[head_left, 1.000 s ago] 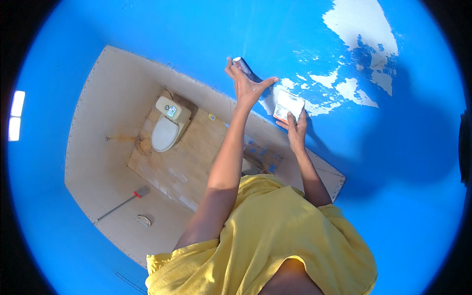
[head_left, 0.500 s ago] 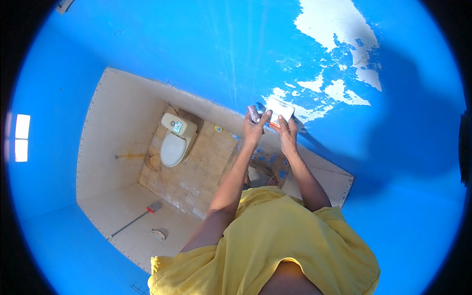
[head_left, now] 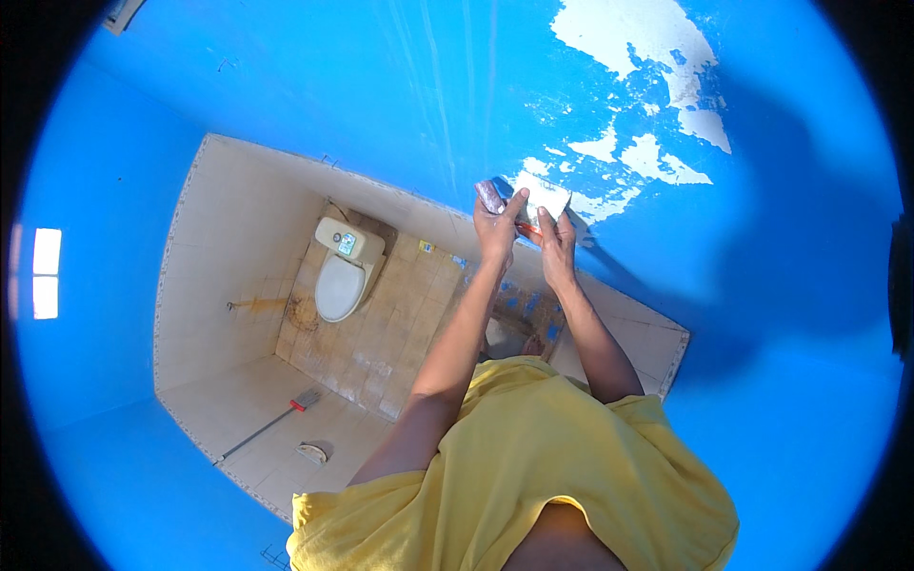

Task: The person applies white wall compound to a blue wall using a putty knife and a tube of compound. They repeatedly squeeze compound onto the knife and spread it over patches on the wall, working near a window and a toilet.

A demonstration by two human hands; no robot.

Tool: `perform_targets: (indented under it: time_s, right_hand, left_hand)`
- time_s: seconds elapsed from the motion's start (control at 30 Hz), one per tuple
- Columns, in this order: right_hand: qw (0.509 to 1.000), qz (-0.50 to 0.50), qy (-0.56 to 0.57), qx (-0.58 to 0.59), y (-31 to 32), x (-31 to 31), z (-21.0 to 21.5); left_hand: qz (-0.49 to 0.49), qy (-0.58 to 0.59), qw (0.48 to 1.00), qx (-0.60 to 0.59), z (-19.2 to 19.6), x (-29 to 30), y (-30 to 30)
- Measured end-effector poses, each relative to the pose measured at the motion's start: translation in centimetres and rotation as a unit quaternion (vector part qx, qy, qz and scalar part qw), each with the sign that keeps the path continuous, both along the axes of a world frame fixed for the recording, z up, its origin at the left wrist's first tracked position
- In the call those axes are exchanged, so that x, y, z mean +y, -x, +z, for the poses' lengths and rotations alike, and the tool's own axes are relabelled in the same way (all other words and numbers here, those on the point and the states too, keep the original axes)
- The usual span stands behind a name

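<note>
Both of my hands are raised in front of a blue wall [head_left: 381,95], near the lower end of a patch where the paint has peeled to white [head_left: 633,33]. A flat rectangular plate [head_left: 545,197], glaring white in the sun, is held between them with a bit of orange-red at its lower edge. My left hand [head_left: 497,233] is closed, thumb on the plate, and also grips a stubby purplish-grey piece [head_left: 489,196] whose kind I cannot make out. My right hand [head_left: 558,246] is closed on the plate's lower right side, thumb on top.
Below stands a toilet [head_left: 340,285] on the stained tiled floor [head_left: 376,333], with blue paint flakes [head_left: 531,303] near my feet. A long-handled brush [head_left: 303,400] leans at the lower left, near a pale soap-dish-like fixture [head_left: 312,453]. A tiled ledge [head_left: 609,309] runs along the wall.
The view has shifted slightly, so the peeled patch appears a little farther left and up. My hands keep hold of the plate, which sits slightly higher in the view.
</note>
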State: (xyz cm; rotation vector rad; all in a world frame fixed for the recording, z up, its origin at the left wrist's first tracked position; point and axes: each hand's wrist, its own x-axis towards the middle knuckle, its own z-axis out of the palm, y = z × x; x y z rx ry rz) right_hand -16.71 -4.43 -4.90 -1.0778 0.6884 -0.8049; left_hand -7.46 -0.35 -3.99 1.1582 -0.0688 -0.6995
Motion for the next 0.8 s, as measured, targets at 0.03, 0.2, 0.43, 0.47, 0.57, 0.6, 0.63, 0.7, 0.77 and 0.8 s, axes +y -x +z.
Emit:
perform_targets:
  time_s: [0.03,0.2,0.43,0.47,0.57,0.6,0.63,0.7,0.77,0.8]
  right_hand:
    - [1.000,0.020,-0.014,0.000,0.0,0.0,0.0]
    - [0.999,0.023,-0.048,0.002,0.1,0.4,-0.2]
    - [0.999,0.028,0.008,0.046,0.4,-0.3,-0.4]
    - [0.999,0.025,0.010,0.045,0.4,-0.4,-0.4]
    - [0.999,0.019,-0.004,0.043,0.4,-0.2,-0.1]
    - [0.998,0.023,-0.027,0.053,0.4,0.0,0.0]
    - [0.999,0.015,-0.012,0.047,0.4,0.1,0.1]
    - [1.000,0.015,0.014,0.018,0.3,0.2,0.3]
    - [0.999,0.027,0.004,0.047,0.4,0.2,0.4]
    - [0.998,0.033,0.000,0.047,0.3,0.0,0.5]
  left_hand:
    - [0.018,0.000,1.000,-0.012,-0.1,-0.2,-0.2]
    - [0.076,-0.018,0.996,-0.031,-0.8,-0.3,0.3]
    - [-0.002,-0.046,0.998,0.031,-0.8,0.1,0.1]
    - [0.009,-0.034,0.999,0.034,-0.8,0.0,0.2]
    - [0.027,-0.006,0.999,-0.021,-0.8,-0.2,0.2]
    - [0.027,-0.010,0.999,-0.038,-0.9,-0.2,0.2]
    - [0.019,-0.016,0.999,-0.043,-0.9,-0.1,0.2]
    - [0.014,-0.041,0.998,-0.050,-0.8,-0.1,0.1]
    - [0.030,-0.030,0.998,-0.045,-0.6,-0.1,0.2]
    - [0.037,-0.018,0.998,-0.047,-0.5,-0.2,0.2]
